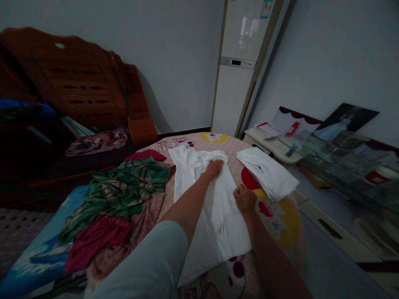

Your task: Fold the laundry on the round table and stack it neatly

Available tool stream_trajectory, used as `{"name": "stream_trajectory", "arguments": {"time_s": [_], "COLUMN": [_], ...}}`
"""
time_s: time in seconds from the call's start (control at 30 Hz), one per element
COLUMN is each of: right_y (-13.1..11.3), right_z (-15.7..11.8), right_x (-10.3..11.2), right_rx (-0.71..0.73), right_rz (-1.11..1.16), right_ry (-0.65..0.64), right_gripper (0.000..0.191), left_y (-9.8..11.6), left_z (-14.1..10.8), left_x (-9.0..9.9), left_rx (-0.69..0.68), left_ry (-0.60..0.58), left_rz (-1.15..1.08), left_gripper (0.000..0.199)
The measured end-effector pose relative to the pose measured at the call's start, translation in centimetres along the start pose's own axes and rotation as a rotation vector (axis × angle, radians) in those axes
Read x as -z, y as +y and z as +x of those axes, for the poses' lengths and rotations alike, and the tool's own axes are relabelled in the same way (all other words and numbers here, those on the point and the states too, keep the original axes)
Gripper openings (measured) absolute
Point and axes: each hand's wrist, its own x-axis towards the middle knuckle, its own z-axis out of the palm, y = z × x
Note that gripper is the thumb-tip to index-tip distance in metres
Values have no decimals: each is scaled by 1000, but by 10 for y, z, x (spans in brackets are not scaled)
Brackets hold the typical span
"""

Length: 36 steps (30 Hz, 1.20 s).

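A white garment (218, 207) lies spread on the round table, partly folded over along its right side. Near its upper end my left hand (215, 169) rests on the cloth, fingers curled in and closed. At the garment's right edge is my right hand (245, 198), closed in a fist-like pinch; what its fingers hold is too small to make out. To the right of it lies a folded white garment (268, 172). A green plaid cloth (124, 187) and a dark pink cloth (96, 241) are heaped at the left.
The table has a patterned pink cover (280, 220). Behind on the left stands a wooden bench (77, 83) with clothes on it. At the back is a tall white cabinet-like unit (233, 91). A glass shelf (343, 166) with items stands at the right.
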Motion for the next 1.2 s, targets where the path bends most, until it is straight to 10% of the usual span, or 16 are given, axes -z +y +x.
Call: {"name": "stream_trajectory", "arguments": {"time_s": [0.2,0.33,0.5,0.67,0.93,1.2], "right_y": [-3,-9,-10,-8,-50,-56], "right_z": [-1,-4,-7,-5,-68,-118], "right_x": [-2,-11,-24,-6,46,41], "right_rx": [25,304,411,440,466,479], "right_rz": [52,88,83,156,433,522], "right_ry": [38,150,94,104,-385,-492], "right_gripper": [23,36,45,40,26,58], "left_y": [-9,2,-9,-41,-49,-44], "left_z": [-6,-3,-25,-77,-92,-84], "left_x": [-12,-9,22,60,68,75], "left_rx": [24,35,25,333,463,552], "left_ry": [-49,-83,17,208,86,100], "left_rz": [99,123,-22,70,257,187], "left_gripper": [49,50,41,41,26,25]}}
